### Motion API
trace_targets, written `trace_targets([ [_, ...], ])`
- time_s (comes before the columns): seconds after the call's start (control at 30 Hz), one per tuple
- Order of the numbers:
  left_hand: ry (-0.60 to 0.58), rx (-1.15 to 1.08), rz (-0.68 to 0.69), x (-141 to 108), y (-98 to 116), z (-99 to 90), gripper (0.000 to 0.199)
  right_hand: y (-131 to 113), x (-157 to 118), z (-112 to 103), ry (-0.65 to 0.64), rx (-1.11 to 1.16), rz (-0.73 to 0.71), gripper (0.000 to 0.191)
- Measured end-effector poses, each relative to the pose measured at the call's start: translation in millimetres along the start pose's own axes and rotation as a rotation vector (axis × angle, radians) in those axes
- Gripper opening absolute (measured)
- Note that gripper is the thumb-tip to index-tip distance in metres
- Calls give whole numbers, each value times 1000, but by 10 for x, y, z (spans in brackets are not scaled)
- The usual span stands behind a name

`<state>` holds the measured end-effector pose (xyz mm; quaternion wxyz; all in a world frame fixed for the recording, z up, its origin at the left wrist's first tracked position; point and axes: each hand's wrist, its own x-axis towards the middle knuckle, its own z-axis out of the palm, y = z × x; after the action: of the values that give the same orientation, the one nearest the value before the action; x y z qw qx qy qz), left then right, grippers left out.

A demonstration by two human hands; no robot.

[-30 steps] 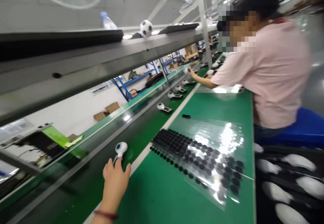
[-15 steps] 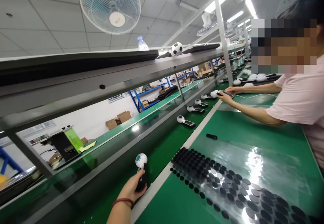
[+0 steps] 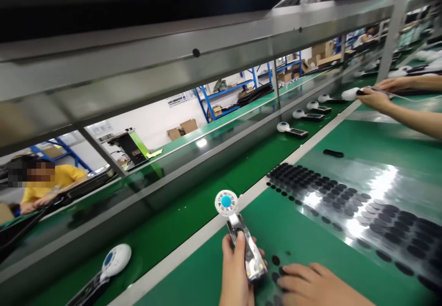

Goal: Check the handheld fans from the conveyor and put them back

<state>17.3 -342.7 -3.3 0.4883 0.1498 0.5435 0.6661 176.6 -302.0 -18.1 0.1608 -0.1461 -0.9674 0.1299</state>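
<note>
My left hand (image 3: 236,264) is wrapped round the handle of a white-headed device (image 3: 227,202) with a blue centre, its thumb lying on the handle's open face. Just right of it, my right hand (image 3: 311,285) rests on the green table with fingers spread, the fingertips at loose black discs (image 3: 275,260). Whether a disc is under them is hidden. Rows of black discs on a clear sheet (image 3: 331,191) cover the table to the right.
Another device (image 3: 117,259) lies on the green conveyor (image 3: 193,214) at lower left; several more lie farther up. A small black part (image 3: 333,153) is on the table. At right, a co-worker's hands (image 3: 376,95) hold a device. A metal beam (image 3: 145,75) crosses above.
The view has turned down and left. My left hand has brought a device from the conveyor over the table. My right hand has come into view beside the discs.
</note>
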Motion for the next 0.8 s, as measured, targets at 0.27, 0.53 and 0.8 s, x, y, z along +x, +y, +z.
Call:
trace_targets([
  [0.27, -68, -199, 24, 75, -177, -109, 51, 221, 438, 17, -188, 14, 435, 27],
  [0.53, 41, -70, -51, 67, -149, -117, 64, 223, 513, 18, -270, 91, 476, 25],
  [0.8, 14, -130, -32, 81, -200, -122, 75, 200, 532, -44, -267, 192, 559, 22],
])
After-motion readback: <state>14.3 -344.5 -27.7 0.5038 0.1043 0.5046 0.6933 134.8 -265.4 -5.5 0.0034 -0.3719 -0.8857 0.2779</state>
